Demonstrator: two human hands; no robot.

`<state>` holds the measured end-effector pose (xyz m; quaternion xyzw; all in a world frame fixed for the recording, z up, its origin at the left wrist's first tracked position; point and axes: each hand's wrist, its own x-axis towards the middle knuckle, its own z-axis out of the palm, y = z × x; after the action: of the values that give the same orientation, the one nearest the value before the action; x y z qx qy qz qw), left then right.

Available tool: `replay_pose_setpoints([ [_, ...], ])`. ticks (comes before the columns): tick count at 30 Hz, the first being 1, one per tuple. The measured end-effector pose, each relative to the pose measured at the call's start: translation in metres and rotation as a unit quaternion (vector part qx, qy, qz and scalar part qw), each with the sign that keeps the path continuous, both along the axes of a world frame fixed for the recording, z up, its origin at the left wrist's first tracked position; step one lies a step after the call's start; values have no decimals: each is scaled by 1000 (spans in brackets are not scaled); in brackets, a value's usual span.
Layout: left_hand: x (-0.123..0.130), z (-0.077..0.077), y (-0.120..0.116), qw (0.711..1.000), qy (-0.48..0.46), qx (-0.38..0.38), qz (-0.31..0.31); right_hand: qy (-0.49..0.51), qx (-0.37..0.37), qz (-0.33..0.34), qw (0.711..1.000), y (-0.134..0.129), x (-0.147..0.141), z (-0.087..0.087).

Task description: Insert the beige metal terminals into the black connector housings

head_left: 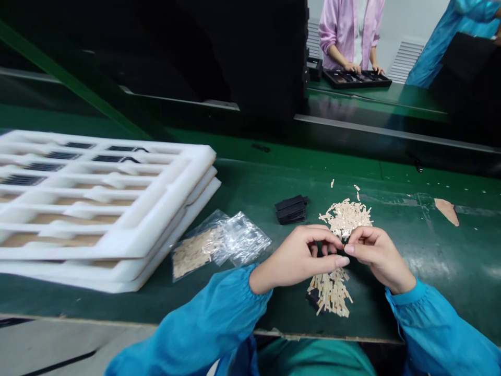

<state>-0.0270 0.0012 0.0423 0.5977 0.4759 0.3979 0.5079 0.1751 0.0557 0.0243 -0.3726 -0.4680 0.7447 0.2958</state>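
My left hand point(301, 253) and my right hand point(379, 253) meet over the green table, both closed in a pinch. Between their fingertips is a small dark piece point(343, 246) with an orange spot; its kind is too small to make out. Just beyond my fingers lies a loose pile of small pale strips point(348, 215). Nearer to me, partly beneath my left hand, is another heap of longer cream strips point(332, 295), with something black at its edge. A stack of flat black pieces point(290, 210) rests to the left of the far pile.
White foam trays point(172, 209) are stacked at left, some slots holding dark strips. Clear plastic bags point(245, 237), one with pale strips inside, lie beside them. A torn tan scrap point(446, 211) is at right. Across a dark barrier, a person in pink handles a black tray point(356, 78).
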Motion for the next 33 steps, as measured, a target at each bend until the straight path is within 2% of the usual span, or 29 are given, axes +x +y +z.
replay_pose_setpoints([
  [6,4,-1,-1,999,17,10,32,-19,26,-33,999,-4,-3,0],
  [17,5,-4,0,998,36,21,41,-74,122,-52,988,-4,1,-8],
  [22,7,-4,0,998,0,-6,57,-78,142,-70,984,-5,0,-5],
  [26,5,-4,4,995,-67,-47,59,-56,134,-55,988,-6,1,-3],
  [33,1,-8,6,982,-131,-134,2,-4,63,-9,998,-10,1,-3],
])
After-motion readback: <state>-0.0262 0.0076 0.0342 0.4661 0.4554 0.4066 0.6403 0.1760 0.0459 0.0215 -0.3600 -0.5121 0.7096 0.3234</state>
